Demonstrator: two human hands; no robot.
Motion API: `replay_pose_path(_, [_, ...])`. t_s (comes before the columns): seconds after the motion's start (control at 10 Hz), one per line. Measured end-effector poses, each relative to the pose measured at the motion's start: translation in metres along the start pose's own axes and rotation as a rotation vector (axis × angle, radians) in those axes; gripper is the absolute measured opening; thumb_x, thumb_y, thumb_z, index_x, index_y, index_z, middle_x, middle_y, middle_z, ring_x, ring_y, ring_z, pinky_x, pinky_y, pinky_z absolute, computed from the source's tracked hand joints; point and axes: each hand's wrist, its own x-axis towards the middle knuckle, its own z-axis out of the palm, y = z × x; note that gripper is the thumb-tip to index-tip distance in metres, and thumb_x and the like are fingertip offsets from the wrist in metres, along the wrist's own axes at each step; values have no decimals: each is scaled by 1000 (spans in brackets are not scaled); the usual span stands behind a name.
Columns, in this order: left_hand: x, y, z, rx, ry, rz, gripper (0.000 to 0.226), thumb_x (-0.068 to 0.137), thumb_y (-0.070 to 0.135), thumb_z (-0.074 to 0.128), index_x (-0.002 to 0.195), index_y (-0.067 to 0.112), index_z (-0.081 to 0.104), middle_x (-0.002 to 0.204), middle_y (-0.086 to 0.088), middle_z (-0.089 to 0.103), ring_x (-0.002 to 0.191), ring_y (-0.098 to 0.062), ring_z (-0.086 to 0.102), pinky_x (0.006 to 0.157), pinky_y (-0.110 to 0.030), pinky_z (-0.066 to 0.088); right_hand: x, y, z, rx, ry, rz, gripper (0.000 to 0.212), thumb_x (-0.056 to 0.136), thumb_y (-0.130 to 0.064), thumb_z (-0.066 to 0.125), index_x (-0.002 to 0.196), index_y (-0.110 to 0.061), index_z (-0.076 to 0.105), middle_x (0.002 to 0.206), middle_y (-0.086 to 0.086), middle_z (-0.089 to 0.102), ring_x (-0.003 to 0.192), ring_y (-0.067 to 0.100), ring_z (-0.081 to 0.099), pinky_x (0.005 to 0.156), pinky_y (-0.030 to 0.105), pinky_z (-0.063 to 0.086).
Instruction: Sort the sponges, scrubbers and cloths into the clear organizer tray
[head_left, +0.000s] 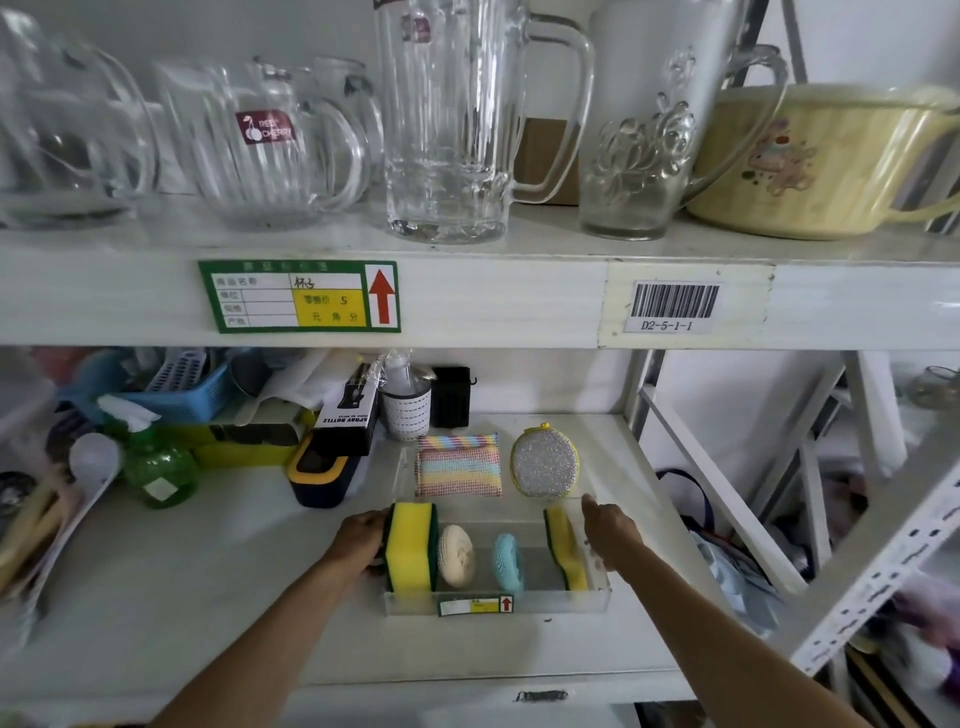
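Observation:
The clear organizer tray (540, 605) sits on the lower shelf. Inside its front part stand a yellow-green sponge (410, 553) at the left, a beige scrubber (457, 556), a light blue scrubber (508, 562) and another yellow-green sponge (565, 545) at the right. In the back part lie a rainbow-striped cloth (458, 467) and a round silver scrubber (544, 462) with a yellow rim. My left hand (361, 540) grips the tray's left wall beside the left sponge. My right hand (610, 530) holds the tray's right wall.
A green spray bottle (156, 467), a yellow-black box (322, 475), a black "spray bottle" carton (348, 410) and a white perforated cup (406, 410) crowd the shelf left of and behind the tray. Glass mugs and jugs stand on the upper shelf (519, 301).

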Motion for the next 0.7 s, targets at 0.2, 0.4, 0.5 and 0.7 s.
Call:
replay_pose_path(0.2, [-4, 2, 0, 14, -13, -12, 27, 96, 37, 48, 97, 14, 62, 101, -18, 66, 98, -36, 63, 89, -46, 53, -3, -1, -3, -47, -10, -16, 52, 104, -32, 20, 124, 3, 53, 121, 29, 60, 113, 41, 59, 99, 46, 48])
replay_pose_path(0.4, [3, 6, -7, 72, 84, 52, 22, 98, 25, 44, 90, 12, 60, 106, -23, 64, 89, -30, 60, 86, -45, 52, -7, 2, -5, -62, 28, -44, 42, 104, -23, 24, 130, -1, 49, 126, 26, 56, 117, 40, 54, 98, 39, 45])
replay_pose_path(0.5, [5, 12, -13, 210, 159, 138, 22, 96, 21, 47, 91, 7, 64, 107, -25, 66, 95, -34, 62, 86, -43, 51, -5, 5, -10, -75, 131, -68, 34, 102, -23, 28, 107, -2, 55, 118, 23, 60, 109, 38, 57, 82, 36, 45])
replay_pose_path(0.7, [-21, 44, 3, 405, 321, 469, 24, 96, 18, 51, 112, 7, 65, 117, -13, 68, 110, -30, 62, 89, -33, 45, -13, -10, -17, -63, 376, -163, 39, 101, -34, 33, 106, -6, 60, 112, 17, 61, 100, 37, 60, 78, 37, 44])
